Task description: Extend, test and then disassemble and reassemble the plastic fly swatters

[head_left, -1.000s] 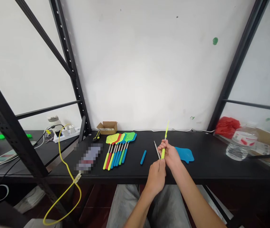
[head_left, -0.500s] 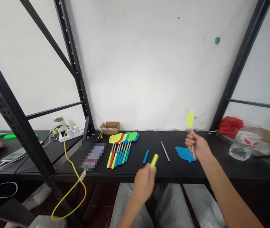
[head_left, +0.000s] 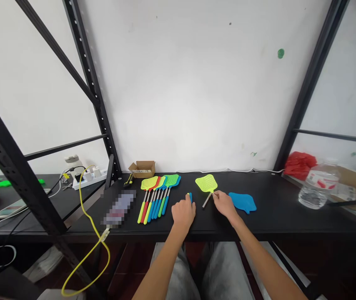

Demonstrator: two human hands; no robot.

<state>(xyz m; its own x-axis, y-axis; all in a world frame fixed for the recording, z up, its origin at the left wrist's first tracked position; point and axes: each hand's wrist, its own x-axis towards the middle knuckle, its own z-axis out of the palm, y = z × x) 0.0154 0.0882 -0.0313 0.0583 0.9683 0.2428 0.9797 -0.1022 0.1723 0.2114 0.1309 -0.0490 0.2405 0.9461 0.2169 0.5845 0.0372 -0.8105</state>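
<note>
My left hand (head_left: 183, 212) is down on the black tabletop, its fingers closed around a yellow handle sleeve (head_left: 188, 194) of which only the tip shows. A blue handle sleeve (head_left: 191, 197) lies right against those fingers, partly hidden. With closed fingers my right hand (head_left: 224, 203) grips a yellow fly swatter head (head_left: 206, 183) at its neck, low over the table. A thin metal rod (head_left: 207, 201) slants down from near that neck; I cannot tell whether it is joined. Right of my right hand lies a blue fly swatter head (head_left: 243, 202).
Several fly swatters with coloured handles (head_left: 156, 204) lie in a row on the left. Behind them stands a small cardboard box (head_left: 143, 169). A yellow cable (head_left: 86, 204) hangs over the front edge. Far right are a plastic bottle (head_left: 318, 187) and a red bag (head_left: 299, 165).
My right hand has come down and left with the yellow swatter head. My left hand has moved forward onto the table with the yellow sleeve, beside the blue one. The view has shifted slightly.
</note>
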